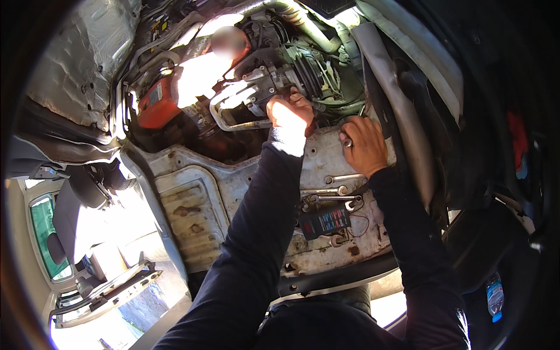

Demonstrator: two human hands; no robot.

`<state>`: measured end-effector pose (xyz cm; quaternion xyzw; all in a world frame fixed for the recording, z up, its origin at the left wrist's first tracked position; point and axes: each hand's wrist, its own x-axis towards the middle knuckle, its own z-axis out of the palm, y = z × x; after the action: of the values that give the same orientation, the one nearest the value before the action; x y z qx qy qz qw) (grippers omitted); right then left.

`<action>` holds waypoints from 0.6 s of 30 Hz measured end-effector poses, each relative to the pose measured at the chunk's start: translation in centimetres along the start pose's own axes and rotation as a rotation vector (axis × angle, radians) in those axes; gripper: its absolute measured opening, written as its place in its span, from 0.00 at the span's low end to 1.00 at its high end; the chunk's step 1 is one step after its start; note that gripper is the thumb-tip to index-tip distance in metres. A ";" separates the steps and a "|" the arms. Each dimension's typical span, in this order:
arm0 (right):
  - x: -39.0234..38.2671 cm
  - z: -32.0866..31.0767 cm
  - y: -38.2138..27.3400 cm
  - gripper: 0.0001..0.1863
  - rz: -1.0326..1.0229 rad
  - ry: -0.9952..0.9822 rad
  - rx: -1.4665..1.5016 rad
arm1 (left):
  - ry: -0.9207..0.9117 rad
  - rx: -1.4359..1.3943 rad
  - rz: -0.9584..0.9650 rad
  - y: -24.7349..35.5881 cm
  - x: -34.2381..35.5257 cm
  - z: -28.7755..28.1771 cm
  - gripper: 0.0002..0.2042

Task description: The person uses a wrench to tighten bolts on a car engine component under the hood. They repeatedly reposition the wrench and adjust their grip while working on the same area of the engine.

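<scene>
My left hand [290, 112] reaches into the engine bay, its fingers curled against the metal engine unit [256, 87] beside the ribbed pulley [308, 76]. Sunlight washes out the back of this hand, and whatever its fingertips pinch is hidden. Lower and to the right, my right hand [367, 147] is closed over a wrench [348, 142] whose round end shows by the thumb. It rests at the edge of the pale, worn metal panel [315, 153]. Thin hoses and wires [344, 108] run between the two hands.
Several wrenches [326, 191] lie on the panel around a dark case with coloured markings [324, 224]. An orange-red engine part [156, 105] sits at the left of the bay. A long grey-brown trim strip [402, 111] borders the right side. A water bottle [494, 297] is at lower right.
</scene>
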<state>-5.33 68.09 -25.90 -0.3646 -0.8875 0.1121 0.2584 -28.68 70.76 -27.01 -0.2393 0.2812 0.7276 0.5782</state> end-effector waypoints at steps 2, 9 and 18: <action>0.0 0.0 0.0 0.13 0.009 -0.016 0.006 | 0.029 -0.050 0.052 -0.4 0.3 0.6 0.12; 0.1 -0.3 0.1 0.14 -0.004 -0.039 0.009 | 0.038 -0.176 0.006 -1.3 0.9 0.5 0.14; 0.5 -0.9 0.3 0.19 -0.018 -0.096 0.053 | 0.073 -0.203 -0.012 -0.6 2.6 -0.1 0.08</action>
<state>-4.96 68.66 -25.12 -0.3439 -0.8989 0.1504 0.2260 -28.67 72.62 -28.86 -0.3245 0.2255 0.7397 0.5447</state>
